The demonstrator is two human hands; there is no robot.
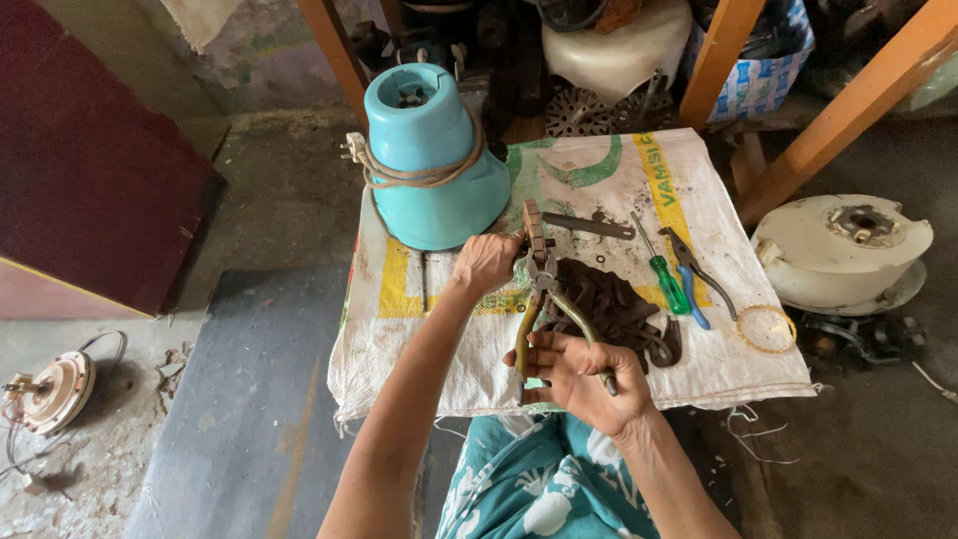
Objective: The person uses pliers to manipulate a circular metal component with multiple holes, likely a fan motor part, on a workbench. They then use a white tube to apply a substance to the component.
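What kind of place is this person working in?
Probably a small appliance repair workshop. A teal mixer base with its cord wound round it stands on a woven sack, hand tools like a green screwdriver lie about, and the right hand grips pliers.

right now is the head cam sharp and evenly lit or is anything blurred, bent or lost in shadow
Head view: soft, even daylight, no glare; the pliers between the left hand and right hand are sharp, as is the teal mixer base. Head view: wide-lens bending leans the orange wooden legs outward. Head view: the clutter behind the woven sack sinks into shadow.
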